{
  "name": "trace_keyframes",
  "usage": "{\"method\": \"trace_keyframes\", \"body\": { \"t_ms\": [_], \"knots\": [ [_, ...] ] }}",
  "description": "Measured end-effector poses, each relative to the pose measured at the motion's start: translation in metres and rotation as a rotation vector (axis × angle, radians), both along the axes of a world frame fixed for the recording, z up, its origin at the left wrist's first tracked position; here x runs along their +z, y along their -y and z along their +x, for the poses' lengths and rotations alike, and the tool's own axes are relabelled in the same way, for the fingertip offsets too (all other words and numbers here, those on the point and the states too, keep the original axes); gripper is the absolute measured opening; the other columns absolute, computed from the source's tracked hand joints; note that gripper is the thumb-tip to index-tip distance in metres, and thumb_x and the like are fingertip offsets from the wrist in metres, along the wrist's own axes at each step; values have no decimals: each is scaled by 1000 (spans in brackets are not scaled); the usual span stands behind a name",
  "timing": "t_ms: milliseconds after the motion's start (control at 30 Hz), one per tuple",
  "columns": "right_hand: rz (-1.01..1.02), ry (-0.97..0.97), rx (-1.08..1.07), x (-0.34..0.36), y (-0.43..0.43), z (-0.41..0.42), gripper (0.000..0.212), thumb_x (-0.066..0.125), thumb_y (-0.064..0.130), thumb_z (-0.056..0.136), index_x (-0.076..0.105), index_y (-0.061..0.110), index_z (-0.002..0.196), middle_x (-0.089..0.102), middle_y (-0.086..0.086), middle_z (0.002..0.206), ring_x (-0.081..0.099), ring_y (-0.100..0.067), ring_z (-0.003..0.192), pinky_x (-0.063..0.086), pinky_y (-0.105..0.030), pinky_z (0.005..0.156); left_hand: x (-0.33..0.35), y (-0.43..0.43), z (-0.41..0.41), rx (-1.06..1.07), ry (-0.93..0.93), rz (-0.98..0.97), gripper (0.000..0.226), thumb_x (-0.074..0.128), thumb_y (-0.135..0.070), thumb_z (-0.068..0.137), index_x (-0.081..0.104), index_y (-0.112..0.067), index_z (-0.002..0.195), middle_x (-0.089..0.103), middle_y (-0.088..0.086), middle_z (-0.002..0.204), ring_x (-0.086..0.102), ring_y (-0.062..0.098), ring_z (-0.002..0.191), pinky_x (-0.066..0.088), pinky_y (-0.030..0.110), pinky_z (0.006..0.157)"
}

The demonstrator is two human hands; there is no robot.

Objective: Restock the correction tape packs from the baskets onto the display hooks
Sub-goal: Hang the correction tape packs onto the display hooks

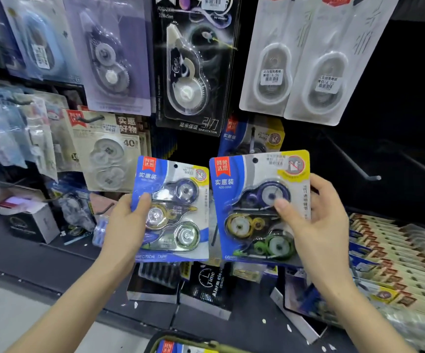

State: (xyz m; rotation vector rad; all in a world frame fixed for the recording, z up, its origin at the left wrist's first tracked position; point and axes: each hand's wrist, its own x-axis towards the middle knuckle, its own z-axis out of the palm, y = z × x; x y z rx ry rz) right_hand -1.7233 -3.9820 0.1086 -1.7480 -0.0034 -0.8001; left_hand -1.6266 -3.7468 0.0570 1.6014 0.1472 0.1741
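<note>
The left pack (178, 212) and right pack (254, 200) are blue with yellow corners and red tabs. Their dispensers (239, 225) are blue, yellow, green.

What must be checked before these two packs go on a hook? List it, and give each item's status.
1. Left hand grips the left pack: ok.
2. Right hand grips the right pack: ok.
3. Hang holes on both packs uncovered by fingers: ok.
4. Both packs upright, fronts facing the person: ok.
5. Bare hook to the right carries nothing: ok.
6. Free room on the hook of the matching hung pack behind: cannot tell.
</note>
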Motion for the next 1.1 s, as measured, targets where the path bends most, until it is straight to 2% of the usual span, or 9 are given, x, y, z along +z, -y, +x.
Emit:
{"method": "trace_keyframes", "body": {
  "t_ms": [167, 333, 433, 533, 633, 733, 867, 967, 1100],
  "knots": [
    [-20, -16, -6, 7, 2, 13, 41, 71, 9, 87, 57, 21, 123, 70, 7, 110, 67, -5, 99, 54, -16, 77, 0, 0, -1, 8, 39, 83, 26, 49, -31, 102, 61, -8, 100, 64, 18, 100, 54, 23, 86, 42, 40, 79],
    [-37, -29, -46, 5, 1, 20, 39, 71, 11, 88, 57, 27, 120, 69, 10, 109, 66, 2, 96, 54, -15, 76, 4, 1, -7, 7, 80, 133, 28, 48, -31, 102, 61, -6, 99, 57, 10, 85, 48, 20, 77, 35, 32, 65],
    [-19, -51, -62, -3, 4, 32, 39, 71, 15, 88, 56, 35, 118, 70, 9, 110, 68, -5, 100, 58, -31, 85, 7, -2, -7, 17, 104, 121, 29, 50, -32, 101, 62, -6, 99, 63, 23, 94, 50, 21, 78, 37, 33, 67],
    [-30, -111, -94, -13, 10, 55, 39, 67, 22, 92, 53, 39, 124, 68, 9, 117, 66, -10, 107, 54, -43, 94, 9, -4, -7, 28, 119, 120, 26, 50, -32, 101, 61, -11, 91, 59, 16, 82, 47, 20, 75, 35, 32, 64],
    [-209, -198, -206, -20, 14, 84, 55, 55, 34, 99, 33, 33, 149, 63, 11, 125, 61, -15, 112, 46, -32, 91, 9, -5, -6, 29, 124, 121, 27, 50, -33, 101, 60, -9, 92, 60, 23, 87, 48, 21, 75, 34, 34, 65],
    [-257, -323, -286, -22, 16, 111, 67, 46, 41, 101, 12, 27, 158, 62, -10, 130, 58, -32, 116, 39, -32, 82, 5, -5, -3, 25, 136, 119, 24, 52, -35, 101, 62, -15, 92, 66, 22, 95, 53, 24, 79, 38, 38, 71],
    [-228, -395, -333, -21, 20, 143, 71, 43, 45, 102, 5, 26, 158, 61, -20, 128, 59, -39, 114, 45, -39, 87, 1, -2, 1, 26, 152, 115, 29, 57, -39, 98, 62, -11, 94, 62, 14, 85, 51, 22, 79, 38, 38, 74],
    [-300, -450, -393, -21, 23, 152, 72, 40, 48, 102, 1, 25, 158, 63, -23, 121, 61, -41, 109, 43, -39, 78, -3, -1, 2, 21, 150, 123, 32, 53, -32, 100, 60, 0, 99, 58, 13, 85, 48, 20, 77, 36, 36, 71],
    [-416, -551, -501, -19, 21, 138, 74, 32, 59, 100, -2, 28, 157, 63, -19, 123, 62, -39, 107, 41, -38, 75, -1, 0, -2, -11, 174, 128, 25, 53, -30, 100, 61, -9, 90, 61, 17, 86, 49, 20, 76, 36, 33, 67]
  ]
}}
